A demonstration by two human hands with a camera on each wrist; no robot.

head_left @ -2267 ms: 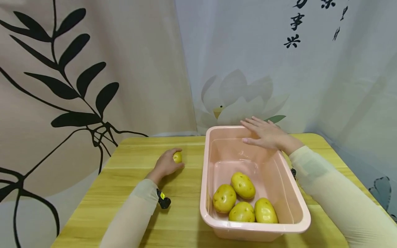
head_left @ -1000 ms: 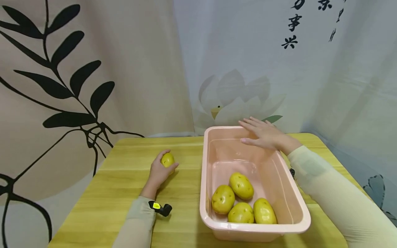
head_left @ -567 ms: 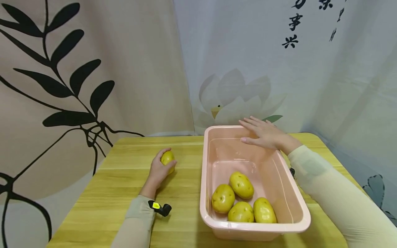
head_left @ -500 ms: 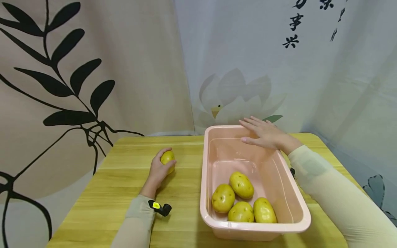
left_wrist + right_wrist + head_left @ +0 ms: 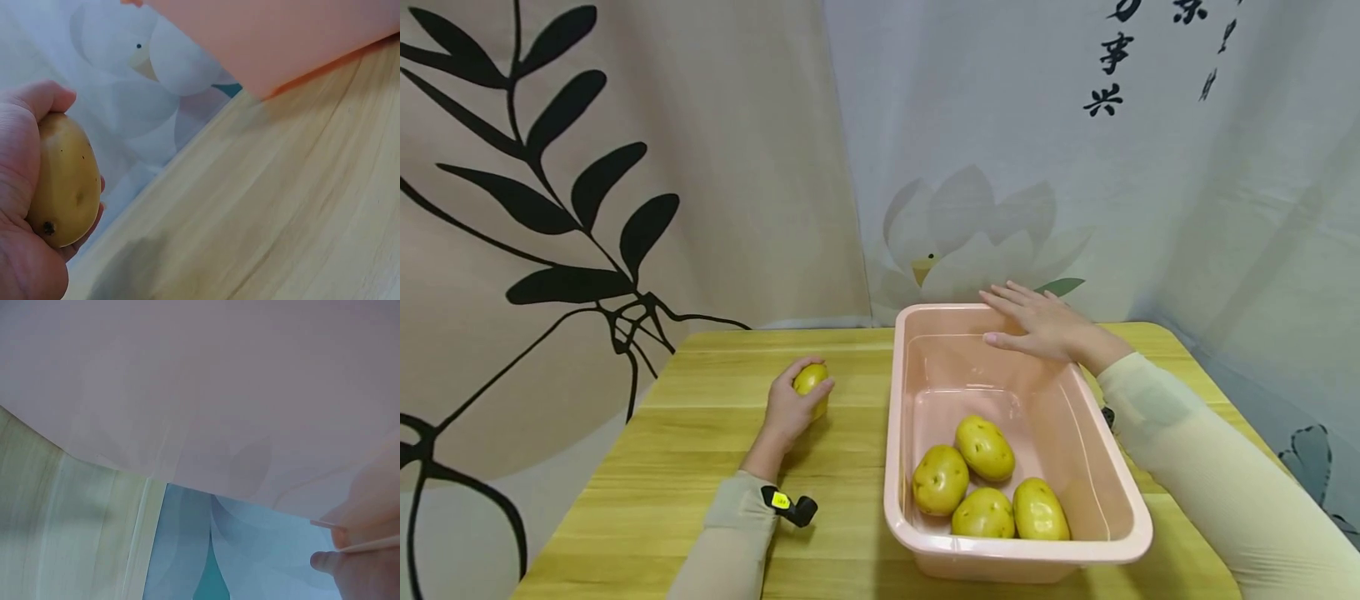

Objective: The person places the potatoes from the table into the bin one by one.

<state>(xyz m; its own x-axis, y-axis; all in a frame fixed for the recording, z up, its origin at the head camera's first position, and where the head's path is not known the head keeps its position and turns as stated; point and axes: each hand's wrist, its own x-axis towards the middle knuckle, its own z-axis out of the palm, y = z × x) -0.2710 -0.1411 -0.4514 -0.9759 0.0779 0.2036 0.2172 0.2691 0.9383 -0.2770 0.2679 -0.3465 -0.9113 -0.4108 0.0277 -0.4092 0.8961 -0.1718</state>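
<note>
In the head view my left hand grips a yellow potato left of the pink basin. Close up in the left wrist view, the same potato sits between the thumb and fingers, with a dark spot near one end; its shadow falls on the table. My right hand rests with extended fingers over the far right corner of the basin's rim. Several potatoes lie in the near half of the basin, among them one potato and another potato. A fingertip shows by the rim in the right wrist view.
The wooden table carries the basin on its right half. A printed curtain hangs directly behind the far edge. The basin's outer wall fills most of the right wrist view. A small black camera sits on the left wrist.
Since the earliest frame, my left hand has moved slightly left with the potato and turned, showing more of it. Over the last half second it shifts slightly right. The right hand stays on the rim.
</note>
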